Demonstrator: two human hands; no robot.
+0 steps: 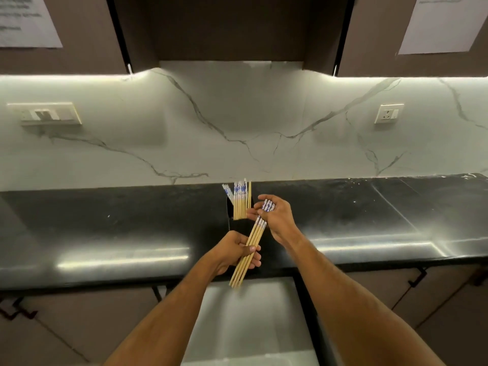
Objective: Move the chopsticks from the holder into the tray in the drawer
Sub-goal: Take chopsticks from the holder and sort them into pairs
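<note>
A bundle of several wooden chopsticks (253, 237) with blue-and-white tops runs slanted between both hands over the counter's front edge. My left hand (233, 252) is closed around the lower part of the bundle. My right hand (276, 216) grips its patterned top ends. Just behind the hands stands a black holder (235, 224) with several more chopsticks (240, 198) upright in it. Below the hands an open drawer (253, 323) shows a pale, blurred tray surface; I cannot make out its compartments.
The black counter (105, 233) stretches left and right under a white marble backsplash with two socket plates (388, 113). Brown cabinet fronts with dark handles (418, 277) flank the drawer. Dark upper cabinets hang overhead.
</note>
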